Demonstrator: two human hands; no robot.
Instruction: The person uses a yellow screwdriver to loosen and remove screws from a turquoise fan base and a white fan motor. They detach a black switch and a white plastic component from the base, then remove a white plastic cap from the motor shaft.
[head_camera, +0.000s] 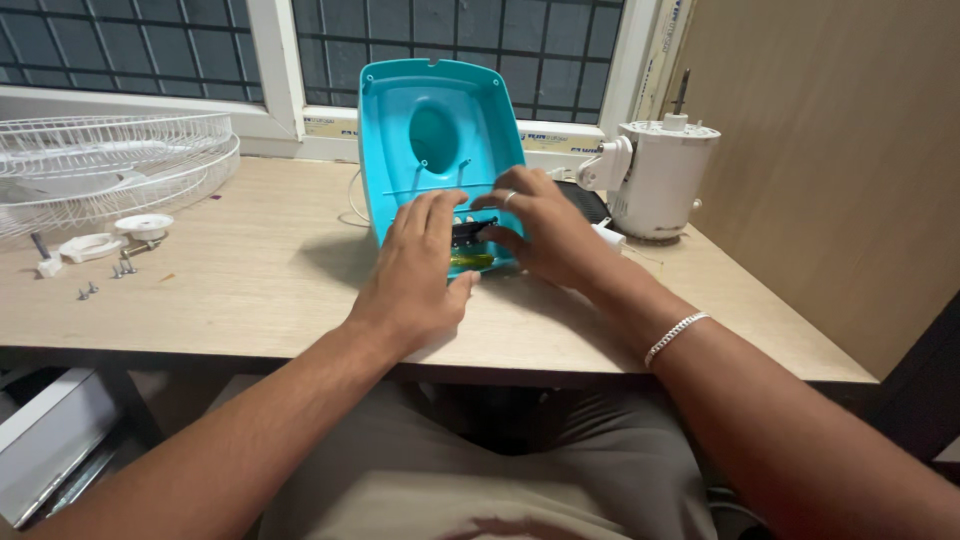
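With the turquoise base (440, 110) propped up on the desk (250, 290), my left hand (415, 275) lies flat bracing its lower edge while my right hand (540, 230) pinches the black switch block (470, 232) inside, so I judge seating it needs careful alignment

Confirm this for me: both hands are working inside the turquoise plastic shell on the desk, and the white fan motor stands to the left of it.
One detail is wrong. The head view shows the white fan motor to the right of the turquoise plastic shell, not the left. The rest holds: the left hand and right hand are both at the shell's lower inside, on the desk.
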